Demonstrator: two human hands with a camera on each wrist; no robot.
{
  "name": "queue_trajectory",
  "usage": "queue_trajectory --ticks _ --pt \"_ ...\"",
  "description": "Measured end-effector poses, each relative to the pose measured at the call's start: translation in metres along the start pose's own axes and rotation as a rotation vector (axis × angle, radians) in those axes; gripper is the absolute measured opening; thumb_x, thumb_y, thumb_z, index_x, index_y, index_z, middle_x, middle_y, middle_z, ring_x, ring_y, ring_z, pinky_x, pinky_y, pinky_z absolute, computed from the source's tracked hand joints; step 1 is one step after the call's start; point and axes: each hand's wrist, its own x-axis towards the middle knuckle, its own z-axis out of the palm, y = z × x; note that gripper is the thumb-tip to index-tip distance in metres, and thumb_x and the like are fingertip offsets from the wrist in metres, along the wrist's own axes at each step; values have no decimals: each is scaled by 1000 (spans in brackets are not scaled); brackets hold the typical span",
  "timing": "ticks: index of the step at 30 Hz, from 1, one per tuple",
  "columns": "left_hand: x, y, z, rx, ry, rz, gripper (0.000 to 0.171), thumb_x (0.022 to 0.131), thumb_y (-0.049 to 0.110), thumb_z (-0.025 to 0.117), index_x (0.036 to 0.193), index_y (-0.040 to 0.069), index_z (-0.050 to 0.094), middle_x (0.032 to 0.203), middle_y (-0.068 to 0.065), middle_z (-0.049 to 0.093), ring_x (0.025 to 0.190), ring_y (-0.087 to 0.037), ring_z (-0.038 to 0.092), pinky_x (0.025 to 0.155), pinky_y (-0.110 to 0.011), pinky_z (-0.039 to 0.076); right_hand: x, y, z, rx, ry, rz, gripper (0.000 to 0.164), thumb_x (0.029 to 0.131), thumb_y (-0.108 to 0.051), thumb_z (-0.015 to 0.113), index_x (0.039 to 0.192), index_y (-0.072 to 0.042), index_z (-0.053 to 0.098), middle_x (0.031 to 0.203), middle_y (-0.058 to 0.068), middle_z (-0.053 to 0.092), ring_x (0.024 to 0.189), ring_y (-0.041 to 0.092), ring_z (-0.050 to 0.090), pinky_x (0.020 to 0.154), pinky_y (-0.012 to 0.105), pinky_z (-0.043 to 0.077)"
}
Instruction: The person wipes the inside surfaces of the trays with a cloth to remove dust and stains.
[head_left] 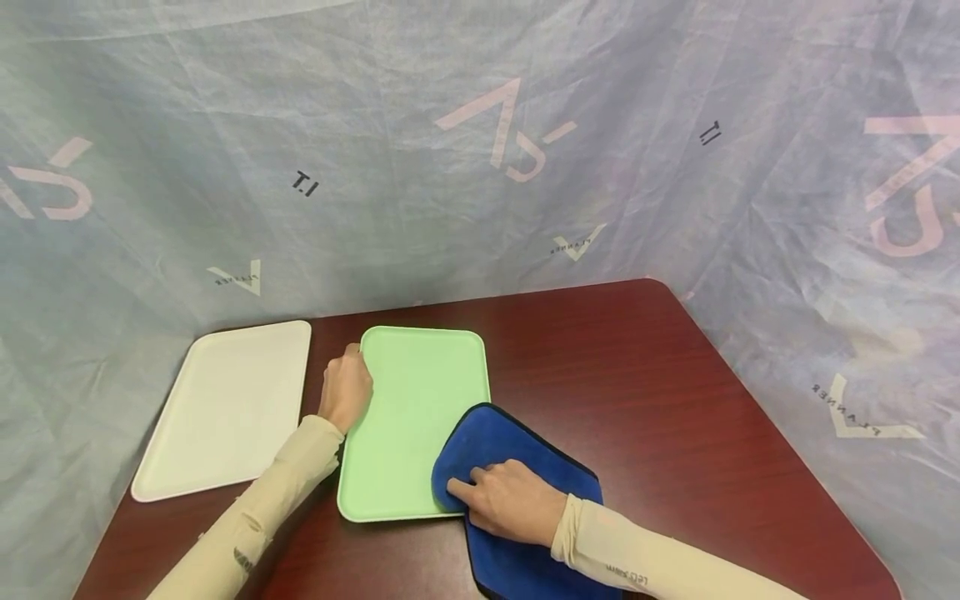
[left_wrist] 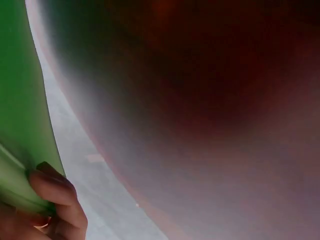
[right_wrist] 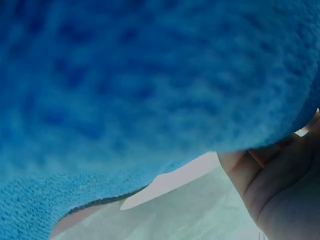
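A light green rectangular tray (head_left: 420, 400) lies at a slight angle on the dark red table. My left hand (head_left: 347, 390) grips its left edge; in the left wrist view curled fingers (left_wrist: 57, 192) wrap the rim of the tray (left_wrist: 22, 100). Over the tray's near right corner lies a blue cloth with a black border (head_left: 536, 446), partly folded and spilling onto the table. My right hand (head_left: 513, 502) holds the cloth, its fingers bent into the fabric. Close up in the right wrist view, the fluffy cloth (right_wrist: 150, 90) hides most of the fingers of that hand (right_wrist: 287, 185).
A white tray (head_left: 228, 408) lies to the left of the green one, beside my left forearm. The dark red table (head_left: 622, 367) extends to the right, with a rounded far corner. Grey printed sheeting (head_left: 420, 167) hangs behind and along both sides.
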Motion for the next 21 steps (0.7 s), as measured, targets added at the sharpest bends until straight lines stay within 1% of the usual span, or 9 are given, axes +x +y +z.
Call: queue_trajectory --ticks 3,7,11,14,17,19,21 --pt "9 -4 6 12 -25 -17 25 105 8 40 109 -9 59 77 -25 64 71 -44 67 55 -50 52 0 3 -1 -4 10 13 15 93 -24 68 98 -21 55 64 -6 47 49 5 40 41 19 25" --pt "19 -11 12 28 -39 -42 23 104 6 40 104 -8 59 78 -27 63 70 -45 66 55 -50 51 -2 6 -2 7 15 33 14 93 -23 67 98 -20 55 61 -6 43 46 5 34 40 20 23" --pt "26 -19 10 73 -48 -63 20 101 3 41 98 -9 57 75 -28 62 65 -44 65 51 -49 49 -5 8 -2 31 17 79 15 92 -24 65 96 -18 52 56 -8 35 42 5 28 38 22 21" --pt "30 -25 7 123 -82 -84 16 98 -1 43 93 -8 56 73 -28 60 61 -42 63 50 -47 47 -8 13 -5 51 34 137 17 92 -24 64 96 -16 49 54 -9 32 40 5 26 37 23 19" --pt "33 -31 4 181 -138 -93 13 95 -3 45 91 -9 55 74 -29 60 62 -43 62 52 -48 47 -11 20 -10 52 82 213 19 93 -24 63 100 -13 49 53 -11 29 39 4 25 37 23 19" --pt "35 -34 3 210 -173 -91 12 95 -3 46 92 -10 56 77 -30 60 65 -45 63 54 -50 49 -13 25 -14 42 136 273 19 92 -23 62 97 -13 47 52 -11 28 39 4 25 37 22 19" --pt "37 -36 4 248 -195 -75 13 94 -3 46 94 -12 57 81 -32 61 68 -47 63 57 -52 51 -15 30 -18 26 205 333 18 91 -22 61 95 -12 46 52 -12 26 38 3 23 36 21 17"
